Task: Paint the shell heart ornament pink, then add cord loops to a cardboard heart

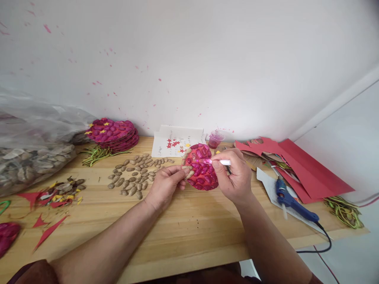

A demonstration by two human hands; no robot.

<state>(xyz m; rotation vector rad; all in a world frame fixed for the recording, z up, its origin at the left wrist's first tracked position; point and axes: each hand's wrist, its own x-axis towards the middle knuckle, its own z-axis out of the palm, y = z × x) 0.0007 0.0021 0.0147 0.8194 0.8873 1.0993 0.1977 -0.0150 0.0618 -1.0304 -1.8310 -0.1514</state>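
A round craft disc [201,167] covered in pink-painted peanut shells is held tilted above the wooden table [183,225]. My left hand [166,184] pinches its left edge, where a few unpainted shells sit. My right hand [233,176] is closed on a thin white-handled brush [220,162] whose pink tip touches the disc's shells. Loose unpainted peanuts [136,175] lie scattered just left of my left hand.
A stack of finished pink discs [114,134] and a small pink paint cup [215,139] stand by the wall, with white star paper [174,142] between. A blue glue gun [291,202], red paper sheets [308,167], a plastic bag of shells [32,157] and scraps [59,193] flank the work spot.
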